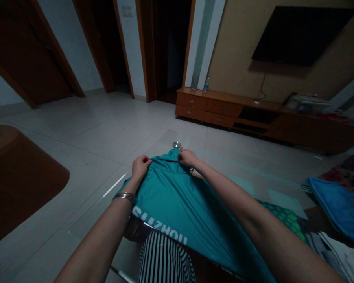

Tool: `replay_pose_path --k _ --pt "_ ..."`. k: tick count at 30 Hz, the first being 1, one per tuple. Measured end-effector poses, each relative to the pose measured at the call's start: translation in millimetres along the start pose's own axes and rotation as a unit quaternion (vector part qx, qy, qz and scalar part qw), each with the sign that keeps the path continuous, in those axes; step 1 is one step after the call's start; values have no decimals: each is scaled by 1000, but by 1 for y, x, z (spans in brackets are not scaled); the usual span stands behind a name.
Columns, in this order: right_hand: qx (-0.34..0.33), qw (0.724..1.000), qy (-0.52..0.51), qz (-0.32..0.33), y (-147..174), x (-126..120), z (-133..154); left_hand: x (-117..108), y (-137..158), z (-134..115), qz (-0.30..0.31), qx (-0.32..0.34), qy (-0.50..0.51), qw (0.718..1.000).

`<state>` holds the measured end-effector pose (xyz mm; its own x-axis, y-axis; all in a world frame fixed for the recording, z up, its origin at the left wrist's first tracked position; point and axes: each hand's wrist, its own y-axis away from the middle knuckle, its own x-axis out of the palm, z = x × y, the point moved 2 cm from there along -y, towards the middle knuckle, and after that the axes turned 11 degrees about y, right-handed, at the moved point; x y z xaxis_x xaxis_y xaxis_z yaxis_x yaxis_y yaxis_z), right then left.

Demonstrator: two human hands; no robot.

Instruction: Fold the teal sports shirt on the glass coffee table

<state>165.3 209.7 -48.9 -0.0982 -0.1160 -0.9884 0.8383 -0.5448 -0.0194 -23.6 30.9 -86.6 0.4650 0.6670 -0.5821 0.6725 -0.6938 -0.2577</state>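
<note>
A teal shirt (177, 196) with white lettering along its near edge lies spread over a glass table (115, 186). My left hand (141, 167) pinches the cloth at its far left corner, a bracelet round the wrist. With bent fingers, my right hand (188, 158) grips the far end of the shirt, a little to the right of my left hand. The cloth between the hands is gathered in folds. Part of the shirt's right side is hidden under my right forearm.
Green patterned cloth (283, 218), a folded blue cloth (339, 206) and white cloth (342, 255) lie at the right. A brown seat (26, 184) stands left. A low wooden cabinet (221, 108) with a bottle (207, 83) runs along the far wall below a television (301, 35).
</note>
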Motion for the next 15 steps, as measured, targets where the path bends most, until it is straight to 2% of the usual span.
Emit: replay_pose_path --k 4,8,11,15 --pt "54 998 -16 -23 -19 -8 -14 1 4 -4 -5 48 -44 998" --pt "83 995 -36 -47 -47 -10 -18 2 8 -8 13 52 -65 996" --pt "90 994 -54 -43 -66 1 -12 4 10 -12 30 75 -94 992" --pt "135 988 -69 -18 -82 21 -5 5 13 -15 33 89 -142 985"
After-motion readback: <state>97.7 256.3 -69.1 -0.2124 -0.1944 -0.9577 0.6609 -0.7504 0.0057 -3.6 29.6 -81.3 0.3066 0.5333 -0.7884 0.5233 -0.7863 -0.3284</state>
